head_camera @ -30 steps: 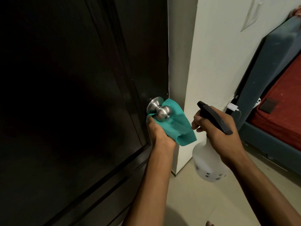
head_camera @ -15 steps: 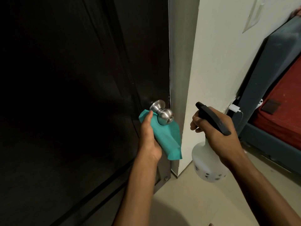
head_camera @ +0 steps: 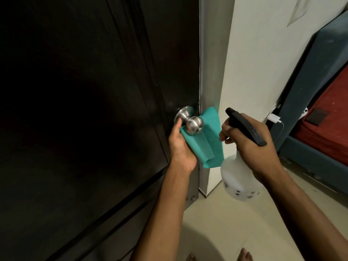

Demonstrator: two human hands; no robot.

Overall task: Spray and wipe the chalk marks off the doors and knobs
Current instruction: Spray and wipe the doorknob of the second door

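My left hand (head_camera: 181, 146) grips the teal cloth (head_camera: 205, 140) cupped under the steel doorknob (head_camera: 194, 125) on the dark door (head_camera: 94, 110); my right hand (head_camera: 250, 146) grips the spray bottle (head_camera: 239, 181) alongside. Wiping is under way; next, probably, work the cloth round the knob.

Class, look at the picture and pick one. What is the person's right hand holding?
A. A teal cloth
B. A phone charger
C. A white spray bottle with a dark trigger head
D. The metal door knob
C: the right hand grips the neck of the spray bottle, while the left hand holds the teal cloth against the door knob.
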